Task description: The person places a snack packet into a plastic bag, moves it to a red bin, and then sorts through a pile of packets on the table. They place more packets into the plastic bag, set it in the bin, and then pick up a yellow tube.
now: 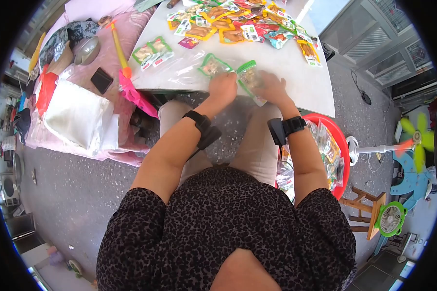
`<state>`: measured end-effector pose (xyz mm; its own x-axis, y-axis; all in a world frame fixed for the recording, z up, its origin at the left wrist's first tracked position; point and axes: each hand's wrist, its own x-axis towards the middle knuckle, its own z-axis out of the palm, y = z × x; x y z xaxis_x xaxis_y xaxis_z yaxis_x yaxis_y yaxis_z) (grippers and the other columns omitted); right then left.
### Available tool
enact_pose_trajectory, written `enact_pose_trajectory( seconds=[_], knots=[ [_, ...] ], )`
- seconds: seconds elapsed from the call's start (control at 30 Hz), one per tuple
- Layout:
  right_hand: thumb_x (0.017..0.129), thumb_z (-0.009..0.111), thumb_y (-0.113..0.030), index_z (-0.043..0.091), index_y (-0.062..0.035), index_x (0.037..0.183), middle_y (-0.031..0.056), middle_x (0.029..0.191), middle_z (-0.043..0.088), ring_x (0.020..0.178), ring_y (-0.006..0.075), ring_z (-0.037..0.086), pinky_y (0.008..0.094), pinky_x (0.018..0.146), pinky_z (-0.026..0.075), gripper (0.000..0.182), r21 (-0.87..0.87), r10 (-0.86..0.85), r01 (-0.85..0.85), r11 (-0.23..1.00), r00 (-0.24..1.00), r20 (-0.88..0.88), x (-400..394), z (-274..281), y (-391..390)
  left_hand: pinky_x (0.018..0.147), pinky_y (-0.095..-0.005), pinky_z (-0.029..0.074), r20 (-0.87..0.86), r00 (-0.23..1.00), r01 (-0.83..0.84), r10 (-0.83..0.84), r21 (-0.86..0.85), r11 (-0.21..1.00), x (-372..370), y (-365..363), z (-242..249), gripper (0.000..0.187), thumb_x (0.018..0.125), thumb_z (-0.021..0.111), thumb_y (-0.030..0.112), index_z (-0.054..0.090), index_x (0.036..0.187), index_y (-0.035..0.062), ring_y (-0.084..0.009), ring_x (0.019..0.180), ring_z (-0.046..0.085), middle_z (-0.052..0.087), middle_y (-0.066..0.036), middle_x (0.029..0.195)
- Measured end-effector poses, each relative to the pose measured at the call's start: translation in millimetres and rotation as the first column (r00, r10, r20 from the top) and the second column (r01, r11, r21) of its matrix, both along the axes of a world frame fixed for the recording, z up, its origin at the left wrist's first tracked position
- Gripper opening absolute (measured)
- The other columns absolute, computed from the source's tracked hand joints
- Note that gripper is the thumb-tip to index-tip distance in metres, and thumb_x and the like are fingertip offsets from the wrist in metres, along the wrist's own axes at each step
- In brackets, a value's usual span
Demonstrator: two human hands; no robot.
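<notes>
My left hand (222,88) is closed at the table's front edge, its fingers on a small green-edged snack packet (211,65) with pale contents. Just to the right, my right hand (272,89) grips a second green-edged clear packet (248,76), which hangs tilted over the edge. The two packets are close together in front of me. Left of my hands lies a clear plastic bag (182,68), flat and crinkled. Beyond it rests a pair of green-edged packets (153,50). My fingertips are partly hidden by the hands themselves.
A pile of yellow and red snack packets (233,31) covers the back of the white table (306,89). At my right stands a red tub (345,150) full of packets. On the left, a pink-covered bed (48,131) holds white plastic sheets (77,116) and a dark phone-like object (102,80).
</notes>
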<state>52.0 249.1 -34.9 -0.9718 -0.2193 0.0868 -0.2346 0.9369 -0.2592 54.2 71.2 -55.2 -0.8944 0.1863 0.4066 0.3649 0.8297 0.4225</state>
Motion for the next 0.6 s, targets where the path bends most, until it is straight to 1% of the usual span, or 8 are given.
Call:
enact_pose_trajectory(
  seconds=[0.1, 0.2, 0.23, 0.3, 0.4, 0.5, 0.53, 0.6],
  knots=[
    [0.061, 0.061, -0.034, 0.041, -0.0066, 0.112, 0.0141, 0.096, 0.055, 0.094, 0.0266, 0.050, 0.0470, 0.082, 0.033, 0.061, -0.062, -0.026, 0.033, 0.998, 0.995, 0.100, -2.3, 1.6, -6.0, 0.060, -0.0425, 0.041, 0.041, 0.999, -0.003, 0.003, 0.005, 1.000, -3.0, 0.3, -2.1, 0.011, 0.071, 0.044, 0.012, 0.051, 0.074, 0.0045, -0.0323, 0.068, 0.053, 0.055, -0.015, 0.071],
    [0.061, 0.064, -0.024, 0.043, -0.0026, 0.109, 0.0146, 0.088, 0.056, 0.080, 0.0243, 0.056, 0.0386, 0.069, 0.043, 0.057, -0.385, -0.046, 0.058, 0.921, 0.998, 0.040, -1.4, -10.0, -4.0, 0.061, -0.0429, 0.041, 0.097, 0.995, -0.030, 0.021, 0.098, 0.995, -2.6, 1.3, 2.1, 0.011, 0.072, 0.044, 0.013, 0.051, 0.074, 0.0047, -0.0324, 0.070, 0.053, 0.056, -0.015, 0.073],
    [0.062, 0.063, -0.019, 0.043, -0.0013, 0.108, 0.0147, 0.088, 0.056, 0.078, 0.0229, 0.056, 0.0362, 0.067, 0.044, 0.053, -0.553, -0.035, 0.083, 0.829, 0.995, 0.096, -0.5, -10.4, -1.9, 0.061, -0.0424, 0.041, 0.116, 0.993, -0.025, 0.011, 0.121, 0.992, -2.7, 1.0, 5.7, 0.012, 0.073, 0.044, 0.014, 0.051, 0.075, 0.0047, -0.0323, 0.070, 0.053, 0.056, -0.015, 0.073],
    [0.065, 0.061, -0.009, 0.043, 0.0015, 0.105, 0.0148, 0.088, 0.056, 0.075, 0.0200, 0.057, 0.0313, 0.062, 0.046, 0.045, -0.816, 0.018, 0.154, 0.557, 0.980, 0.196, 4.3, -5.4, 2.5, 0.062, -0.0415, 0.040, 0.157, 0.988, -0.016, -0.010, 0.166, 0.986, -4.5, -0.6, 14.8, 0.012, 0.074, 0.045, 0.016, 0.051, 0.075, 0.0046, -0.0322, 0.072, 0.053, 0.056, -0.015, 0.073],
    [0.070, 0.056, 0.000, 0.043, 0.0034, 0.105, 0.0130, 0.088, 0.055, 0.074, 0.0167, 0.056, 0.0279, 0.062, 0.047, 0.037, -0.928, 0.158, 0.310, 0.206, 0.925, 0.344, 13.4, 16.0, 10.3, 0.062, -0.0390, 0.041, 0.267, 0.962, 0.005, -0.059, 0.198, 0.980, -10.6, -4.3, 20.7, 0.014, 0.075, 0.045, 0.016, 0.051, 0.076, 0.0038, -0.0315, 0.072, 0.053, 0.056, -0.015, 0.073],
    [0.072, 0.053, 0.003, 0.043, 0.0033, 0.104, 0.0130, 0.090, 0.055, 0.073, 0.0184, 0.056, 0.0276, 0.064, 0.047, 0.034, -0.895, 0.340, 0.441, 0.067, 0.833, 0.436, 12.5, 22.2, 27.9, 0.062, -0.0377, 0.041, 0.353, 0.930, -0.005, -0.100, 0.285, 0.959, -18.8, -9.1, 18.3, 0.015, 0.075, 0.044, 0.017, 0.052, 0.077, 0.0039, -0.0305, 0.073, 0.054, 0.057, -0.015, 0.075],
    [0.071, 0.053, 0.002, 0.045, 0.0027, 0.103, 0.0118, 0.088, 0.056, 0.071, 0.0170, 0.056, 0.0267, 0.063, 0.047, 0.033, -0.890, 0.375, 0.447, 0.087, 0.814, 0.445, 16.1, 27.6, 28.6, 0.063, -0.0385, 0.041, 0.371, 0.922, 0.005, -0.112, 0.276, 0.961, -20.0, -10.3, 19.3, 0.015, 0.075, 0.043, 0.017, 0.052, 0.078, 0.0051, -0.0304, 0.074, 0.054, 0.057, -0.014, 0.076],
    [0.070, 0.054, 0.002, 0.047, 0.0023, 0.101, 0.0107, 0.086, 0.056, 0.072, 0.0159, 0.056, 0.0259, 0.063, 0.047, 0.032, -0.893, 0.483, 0.398, 0.208, 0.753, 0.448, 14.3, 24.8, 30.6, 0.063, -0.0400, 0.040, 0.409, 0.902, 0.027, -0.135, 0.260, 0.965, -19.9, -10.3, 26.3, 0.015, 0.076, 0.042, 0.018, 0.051, 0.080, 0.0075, -0.0304, 0.076, 0.053, 0.056, -0.013, 0.078]
  ],
)
